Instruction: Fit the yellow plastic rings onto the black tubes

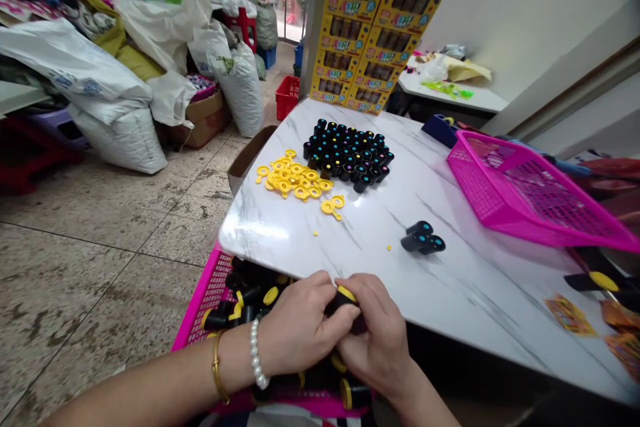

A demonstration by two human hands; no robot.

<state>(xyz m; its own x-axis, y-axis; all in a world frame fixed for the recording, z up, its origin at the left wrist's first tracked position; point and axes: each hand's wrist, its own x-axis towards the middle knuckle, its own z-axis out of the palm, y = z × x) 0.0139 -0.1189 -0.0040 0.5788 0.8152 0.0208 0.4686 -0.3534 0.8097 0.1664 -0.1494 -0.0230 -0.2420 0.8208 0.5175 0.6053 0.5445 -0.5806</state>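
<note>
Both of my hands grip a small black cylinder with a yellow top (346, 293), at the table's front edge. My left hand (303, 317), closed, wraps it from the left. Closed on its right side is my right hand (377, 333); the fingers cover most of the cylinder. Below them, a pink basket (197, 307) holds several similar black cylinders with yellow parts (255, 297). Farther back stands a dense cluster of black cylinders (350, 150), mostly with blue dots on top. Beside it lies a pile of yellow rings with tabs (295, 177). A few more black cylinders (424, 238) stand to the right.
The white marbled table (280, 240) has a rounded left corner. Stacked yellow boxes (367, 27) rise at its far end. An upturned-edged pink basket (530, 190) sits on the right, with orange packets (570, 315) nearer. White sacks (115, 127) crowd the floor at left.
</note>
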